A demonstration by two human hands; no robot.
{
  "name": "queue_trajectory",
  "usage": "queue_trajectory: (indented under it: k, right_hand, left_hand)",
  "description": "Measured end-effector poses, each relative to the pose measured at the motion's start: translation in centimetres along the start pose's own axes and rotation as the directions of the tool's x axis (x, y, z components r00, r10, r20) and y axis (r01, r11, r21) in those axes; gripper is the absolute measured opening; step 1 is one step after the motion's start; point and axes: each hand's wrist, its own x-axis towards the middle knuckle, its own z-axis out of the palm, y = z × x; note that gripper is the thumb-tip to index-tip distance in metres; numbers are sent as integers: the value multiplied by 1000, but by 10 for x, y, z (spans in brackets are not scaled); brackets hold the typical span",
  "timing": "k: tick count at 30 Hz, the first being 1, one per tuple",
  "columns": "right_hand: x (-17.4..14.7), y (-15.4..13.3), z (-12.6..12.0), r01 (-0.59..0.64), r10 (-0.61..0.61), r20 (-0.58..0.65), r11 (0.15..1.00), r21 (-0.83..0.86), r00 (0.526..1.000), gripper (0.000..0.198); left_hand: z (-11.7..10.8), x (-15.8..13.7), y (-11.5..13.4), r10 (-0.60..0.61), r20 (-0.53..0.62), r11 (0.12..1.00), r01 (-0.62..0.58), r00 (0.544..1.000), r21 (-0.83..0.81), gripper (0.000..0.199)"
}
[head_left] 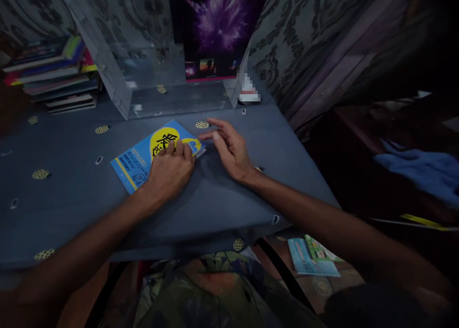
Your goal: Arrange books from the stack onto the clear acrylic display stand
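A blue and yellow paperback book (139, 157) with Chinese characters on its cover lies at an angle on the cloth-covered table. My left hand (171, 169) lies across its near edge, the bent fingers pressed on the cover and the thumb hidden. Just right of the book's corner, where pages show slightly parted, my right hand (231, 151) is raised over the cloth. Its fingers point left, apart from the thumb, with nothing held. The right fingertips are close to the corner; whether they touch it I cannot tell.
Behind the book stands a clear acrylic frame (118, 86), with a screen (220, 31) showing a purple burst behind it. A stack of books (60, 77) is at the back left. The table's right edge (304, 148) slopes toward me. Two booklets (311, 258) lie below, blue cloth (419, 168) at right.
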Motion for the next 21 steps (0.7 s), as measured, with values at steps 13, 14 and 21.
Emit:
queue_trajectory:
  k: [13,14,21]
  right_hand:
    - [-3,-2,-5,121,-120,11,991,-57,993,42]
    - [-4,-3,-6,134,-131,34,986,-98,991,40]
    - [-5,-1,-4,230,-174,202,927,-295,964,35]
  left_hand:
    - [-8,2,5,-13,116,997,4,993,78,36]
    - [-7,2,5,-18,104,997,10,994,78,36]
    - [-14,0,-13,2,124,998,5,992,-55,37]
